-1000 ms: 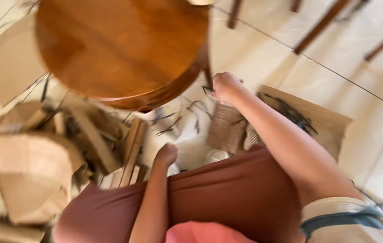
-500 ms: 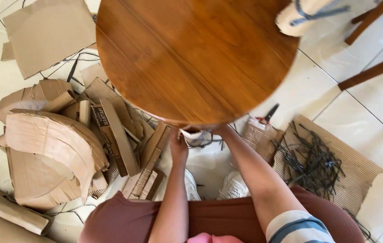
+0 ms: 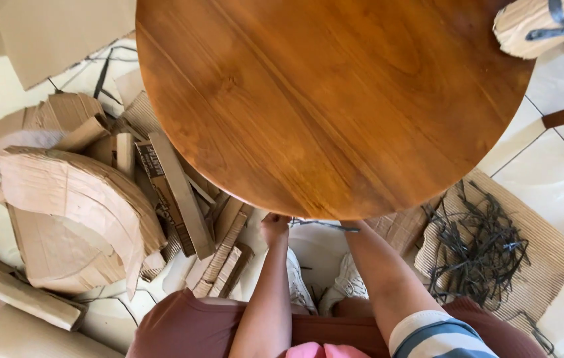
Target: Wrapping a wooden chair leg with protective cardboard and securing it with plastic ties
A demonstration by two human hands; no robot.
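The left hand [image 3: 274, 227] is reaching up under the near edge of the round table [image 3: 335, 99], its fingers curled shut, seemingly pinching one end of a thin dark strap [image 3: 325, 226] that is running just below the rim. The right hand is hiding beneath the tabletop, so I cannot tell whether it is gripping or loose; only its forearm [image 3: 378, 272] is showing, rising toward the strap's other end. Left of the left hand, cardboard scraps [image 3: 83, 205] are lying piled on the floor; right of the forearm, loose dark straps [image 3: 477, 248] are resting on a corrugated sheet [image 3: 560, 255]. Judging by this, keeping the strap taut and level between both hands, close under the rim, would be helping here.
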